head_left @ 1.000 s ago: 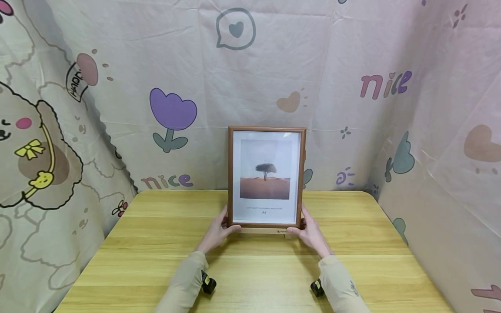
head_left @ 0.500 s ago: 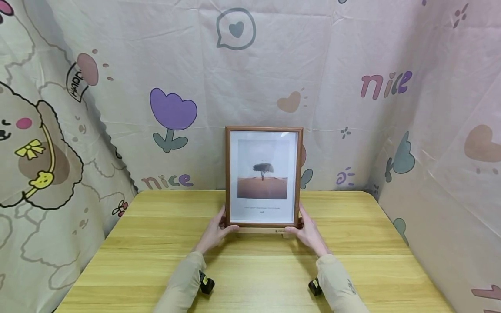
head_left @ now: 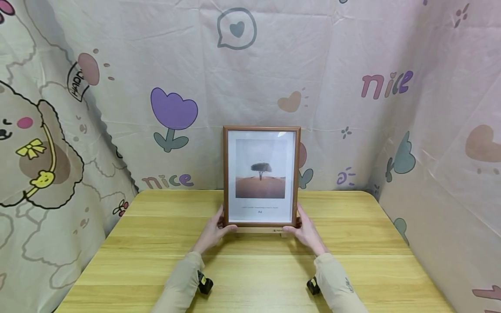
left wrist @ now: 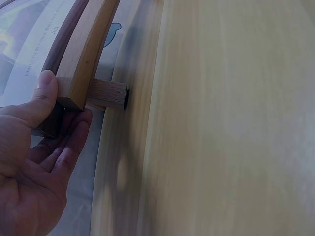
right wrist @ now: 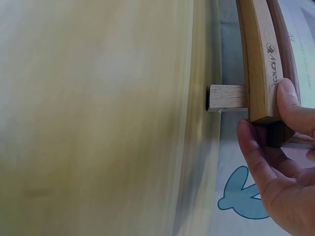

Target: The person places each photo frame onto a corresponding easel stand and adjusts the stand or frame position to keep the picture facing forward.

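A picture frame (head_left: 225, 174) with a brown wooden border and a lone-tree print stands upright near the back of the table. It rests on the pale wooden ledge (head_left: 254, 230) of a small stand, whose square foot (left wrist: 109, 92) reaches the table in the left wrist view. My left hand (head_left: 211, 232) grips the lower left corner, thumb over the ledge's front and fingers curled beneath its end. At the lower right corner my right hand (head_left: 307, 232) holds on the same way, its thumb beside dark lettering on the ledge (right wrist: 261, 64). The stand's back is hidden behind the picture.
The wood-grain table (head_left: 258, 269) has rounded back corners. Behind it hangs a pale cloth (head_left: 242, 78) with cartoon prints, with more cloth along both sides. Black devices sit on the left wrist (head_left: 205, 283) and right wrist (head_left: 313, 285).
Both hands and the picture frame with its stand have shifted slightly to the left. The grip at both lower corners stays the same.
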### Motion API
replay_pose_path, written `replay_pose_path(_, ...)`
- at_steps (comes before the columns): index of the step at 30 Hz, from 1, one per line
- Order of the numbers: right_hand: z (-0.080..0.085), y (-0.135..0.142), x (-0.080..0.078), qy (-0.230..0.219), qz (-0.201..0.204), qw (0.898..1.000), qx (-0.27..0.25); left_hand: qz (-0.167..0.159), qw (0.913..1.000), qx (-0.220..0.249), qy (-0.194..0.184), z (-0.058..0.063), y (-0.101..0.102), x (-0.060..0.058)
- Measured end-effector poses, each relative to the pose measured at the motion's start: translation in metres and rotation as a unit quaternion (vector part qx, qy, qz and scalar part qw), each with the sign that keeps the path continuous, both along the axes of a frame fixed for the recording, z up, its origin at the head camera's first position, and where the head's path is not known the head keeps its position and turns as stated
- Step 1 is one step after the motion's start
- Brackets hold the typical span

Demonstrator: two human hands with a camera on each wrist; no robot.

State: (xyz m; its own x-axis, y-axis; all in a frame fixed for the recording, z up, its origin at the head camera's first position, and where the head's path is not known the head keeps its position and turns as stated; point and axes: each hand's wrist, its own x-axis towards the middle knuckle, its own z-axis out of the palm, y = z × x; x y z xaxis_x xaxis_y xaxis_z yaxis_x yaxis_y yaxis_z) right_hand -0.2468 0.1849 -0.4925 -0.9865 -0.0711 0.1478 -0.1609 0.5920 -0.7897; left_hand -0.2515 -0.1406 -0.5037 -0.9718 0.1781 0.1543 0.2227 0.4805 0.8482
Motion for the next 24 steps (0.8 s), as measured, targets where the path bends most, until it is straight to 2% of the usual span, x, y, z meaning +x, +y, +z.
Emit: replay_pose_path(24,-0.0002,-0.0039,-0.0014,-0.003,-0.001,1.0,0.009,0.004,1.0,0.001,0.009,-0.0021,-0.0037,0.0001)
